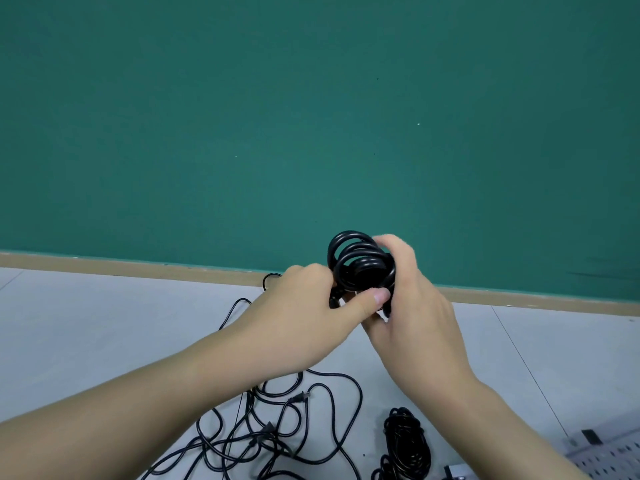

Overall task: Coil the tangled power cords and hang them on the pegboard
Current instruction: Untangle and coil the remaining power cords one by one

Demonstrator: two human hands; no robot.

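Observation:
A tight coil of black power cord [360, 265] is held up in front of the green wall. My right hand [408, 306] grips the coil from the right, fingers over its top. My left hand [311, 313] holds its lower left side, thumb pressed under the loops. Below my arms a tangle of loose black cords [277, 441] sprawls over the grey floor, with a plug [300, 397] showing. A second bundled black cord [405, 445] lies to the right of the tangle. A corner of the grey pegboard [609, 459] lies at the bottom right.
A green wall [311, 116] with a tan baseboard [138, 268] runs across the view. A thin cord loop [270, 280] sits by the baseboard behind my left hand. A small black clip-like piece [590, 436] sits on the pegboard's edge.

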